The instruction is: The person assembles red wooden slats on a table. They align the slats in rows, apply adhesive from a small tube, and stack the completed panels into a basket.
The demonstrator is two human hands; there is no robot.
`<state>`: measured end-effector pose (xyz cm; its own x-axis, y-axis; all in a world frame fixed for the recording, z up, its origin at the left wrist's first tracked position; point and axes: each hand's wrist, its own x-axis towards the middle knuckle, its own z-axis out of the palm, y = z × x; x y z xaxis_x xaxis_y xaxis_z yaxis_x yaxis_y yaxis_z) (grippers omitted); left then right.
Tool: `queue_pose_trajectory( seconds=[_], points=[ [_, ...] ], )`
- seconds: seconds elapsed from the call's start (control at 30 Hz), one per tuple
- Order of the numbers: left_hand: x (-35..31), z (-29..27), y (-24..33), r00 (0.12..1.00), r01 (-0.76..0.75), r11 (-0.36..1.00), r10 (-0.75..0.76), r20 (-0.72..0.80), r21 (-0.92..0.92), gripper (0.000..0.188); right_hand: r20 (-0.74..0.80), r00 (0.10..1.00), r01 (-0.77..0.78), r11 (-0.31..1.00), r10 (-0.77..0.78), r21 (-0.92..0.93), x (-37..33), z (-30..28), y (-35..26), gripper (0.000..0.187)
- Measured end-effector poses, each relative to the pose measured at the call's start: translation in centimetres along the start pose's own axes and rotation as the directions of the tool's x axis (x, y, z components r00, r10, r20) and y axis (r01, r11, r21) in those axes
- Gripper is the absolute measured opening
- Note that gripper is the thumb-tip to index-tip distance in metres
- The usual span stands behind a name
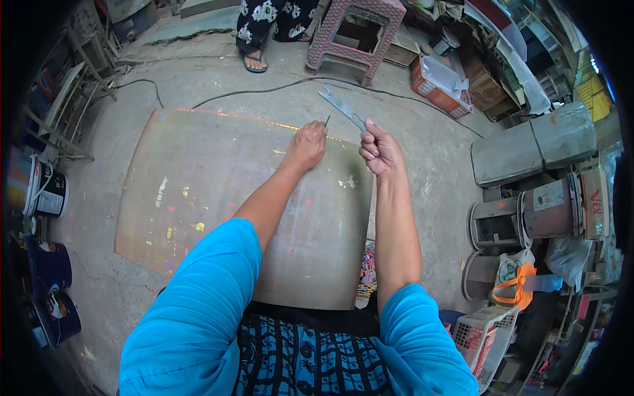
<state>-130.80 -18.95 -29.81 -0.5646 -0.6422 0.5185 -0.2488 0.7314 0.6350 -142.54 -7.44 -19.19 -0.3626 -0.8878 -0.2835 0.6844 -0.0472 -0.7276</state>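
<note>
A wide, worn grey board (224, 171) with flecks of yellow, red and white paint lies in front of me, its near edge against my lap. My left hand (308, 146) rests near the board's far edge, fingers closed on a thin dark stick-like piece (327, 121) that pokes up past the fingertips. Just right of it, my right hand (382, 149) is raised by the board's far right corner, its fingers wrapped round a flat grey metal tool (341, 107) with a notched tip pointing up and left. A red and yellow line runs along the board's far edge.
Beyond the board, a dark cable (264, 89) crosses the concrete floor. A pink plastic stool (323, 49) and another person's sandalled foot (255, 61) are at the far side. Buckets (547, 210) and a white basket (492, 336) stand right; dark blue tubs (49, 267) stand left.
</note>
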Motion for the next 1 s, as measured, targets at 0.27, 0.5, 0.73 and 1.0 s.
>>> queue_pose_trajectory(
  seconds=[0.27,0.5,0.73,1.0],
  points=[
    [-0.1,-0.4,0.3,0.997,0.03,0.999,-0.033,0.069,0.035,0.02,-0.018,1.0,-0.007,1.0,0.007,-0.002,0.7,-1.1,-0.5,0.019],
    [0.2,-0.1,0.1,0.998,0.027,0.999,-0.029,0.063,0.029,0.021,-0.191,0.978,-0.132,0.954,0.082,-0.268,2.0,-1.6,-0.8,0.02],
    [-0.1,0.3,0.2,0.999,-0.04,0.999,0.04,-0.033,0.017,0.02,-0.102,0.995,-0.001,0.996,-0.008,-0.086,1.6,-2.1,-0.9,0.018],
    [-0.1,0.3,-0.2,0.996,-0.054,0.998,0.055,-0.063,0.019,0.021,-0.087,0.991,-0.111,0.991,0.104,-0.074,3.3,-3.1,-1.0,0.017]
  ],
)
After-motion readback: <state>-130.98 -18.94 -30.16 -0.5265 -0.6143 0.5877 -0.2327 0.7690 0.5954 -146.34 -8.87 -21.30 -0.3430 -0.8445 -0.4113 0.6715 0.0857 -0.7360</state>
